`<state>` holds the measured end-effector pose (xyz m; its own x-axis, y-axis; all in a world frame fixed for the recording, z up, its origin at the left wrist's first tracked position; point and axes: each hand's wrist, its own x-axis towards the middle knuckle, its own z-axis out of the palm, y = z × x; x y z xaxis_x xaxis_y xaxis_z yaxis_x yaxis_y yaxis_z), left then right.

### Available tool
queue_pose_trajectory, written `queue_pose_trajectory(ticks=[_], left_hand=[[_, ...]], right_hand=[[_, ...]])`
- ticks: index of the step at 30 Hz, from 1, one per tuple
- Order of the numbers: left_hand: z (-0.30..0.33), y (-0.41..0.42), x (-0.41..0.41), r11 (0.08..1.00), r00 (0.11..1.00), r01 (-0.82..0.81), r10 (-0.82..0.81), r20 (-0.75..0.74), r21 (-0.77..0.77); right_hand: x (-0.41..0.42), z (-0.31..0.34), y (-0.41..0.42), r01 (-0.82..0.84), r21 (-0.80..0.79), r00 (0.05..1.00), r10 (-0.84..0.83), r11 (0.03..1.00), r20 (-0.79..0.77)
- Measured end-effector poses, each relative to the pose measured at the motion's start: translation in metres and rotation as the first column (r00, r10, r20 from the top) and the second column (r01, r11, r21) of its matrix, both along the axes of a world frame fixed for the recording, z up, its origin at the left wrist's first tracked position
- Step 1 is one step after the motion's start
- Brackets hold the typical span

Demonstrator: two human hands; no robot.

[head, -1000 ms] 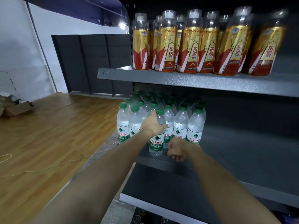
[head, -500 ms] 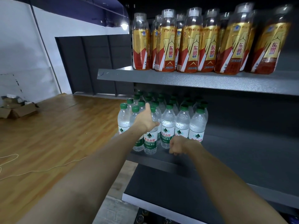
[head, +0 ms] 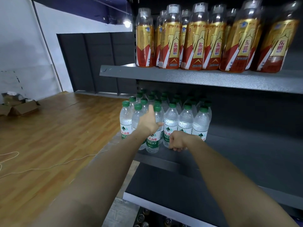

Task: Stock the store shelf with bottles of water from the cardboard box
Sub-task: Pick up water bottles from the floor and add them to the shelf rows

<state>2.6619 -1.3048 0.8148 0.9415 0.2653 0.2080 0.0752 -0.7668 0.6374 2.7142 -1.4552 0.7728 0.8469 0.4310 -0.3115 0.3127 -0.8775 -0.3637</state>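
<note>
Left hand (head: 150, 122) gripping front water bottle (head: 153, 141) on middle shelf (head: 246, 154), right hand (head: 177, 140) fisted, holding nothing, beside the row.

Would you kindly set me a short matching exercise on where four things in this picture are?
Things:
1. water bottles
2. gold bottles
3. box
4. cord

Places:
A. top shelf
B. trailing across the wood floor
C. open, on the floor by the far wall
D. middle shelf

Pairs: 1-D, 2-A, 3-C, 4-B
</note>
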Motion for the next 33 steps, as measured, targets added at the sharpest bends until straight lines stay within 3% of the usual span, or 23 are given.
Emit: queue_pose_trajectory(ticks=[13, 17, 22, 33], left_hand=[[-0.016, 0.018, -0.031, 0.989, 0.997, 0.012, -0.022, 0.070, 0.150], [-0.038, 0.031, -0.048, 0.955, 0.988, 0.155, -0.156, -0.013, 0.251], [-0.078, 0.042, -0.073, 0.910, 0.937, 0.332, -0.289, -0.196, 0.249], [-0.173, -0.026, -0.125, 0.608, 0.703, 0.701, -0.500, -0.505, 0.373]], right_hand=[[-0.047, -0.016, 0.012, 0.107, -0.017, 0.992, -0.106, 0.994, 0.066], [-0.076, -0.027, 0.018, 0.166, -0.056, 0.982, -0.160, 0.985, 0.098], [-0.120, -0.053, 0.020, 0.232, -0.100, 0.972, -0.229, 0.968, 0.043], [-0.218, -0.140, -0.045, 0.486, -0.132, 0.860, -0.500, 0.864, -0.101]])
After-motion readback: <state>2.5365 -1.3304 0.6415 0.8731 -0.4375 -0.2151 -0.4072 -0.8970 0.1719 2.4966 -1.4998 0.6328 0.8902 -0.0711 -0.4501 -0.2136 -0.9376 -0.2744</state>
